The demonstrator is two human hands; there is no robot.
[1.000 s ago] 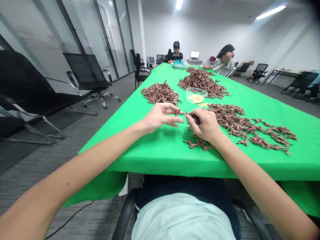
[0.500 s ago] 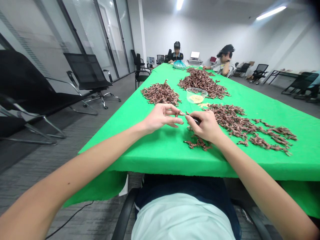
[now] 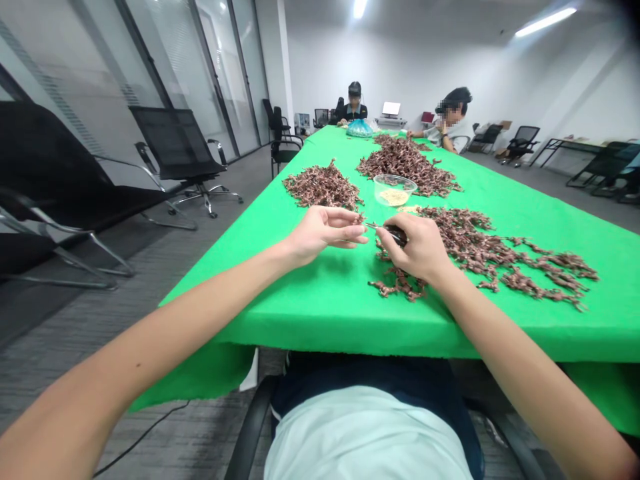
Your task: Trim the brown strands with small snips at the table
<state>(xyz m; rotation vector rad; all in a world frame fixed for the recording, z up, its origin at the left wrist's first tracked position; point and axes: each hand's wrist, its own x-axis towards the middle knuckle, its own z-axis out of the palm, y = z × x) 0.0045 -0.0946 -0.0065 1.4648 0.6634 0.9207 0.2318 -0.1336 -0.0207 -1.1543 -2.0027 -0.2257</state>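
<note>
My left hand (image 3: 320, 237) pinches a small brown figure-like piece (image 3: 359, 219) between thumb and fingertips, over the near part of the green-covered table. Its exact shape is too small to make out. Facing it, my right hand (image 3: 423, 247) is wrapped round a dark-handled tool (image 3: 399, 235) with a thin metal tip. The tip points left and reaches close to the piece; whether they touch I cannot tell. Several similar brown pieces (image 3: 397, 285) lie under and in front of my right hand, partly hidden by it.
Brown pieces form a left pile (image 3: 323, 187), a far pile (image 3: 407, 165) and a right pile (image 3: 465, 233). A clear plastic tub (image 3: 381, 192) with pale bits stands between them. Two people sit farther off, near a blue bag (image 3: 359, 129). Office chairs (image 3: 170, 143) stand left.
My right hand has drawn slightly to the right, away from my left, and more of the tool's metal tip shows. My left fingers have closed up around the piece.
</note>
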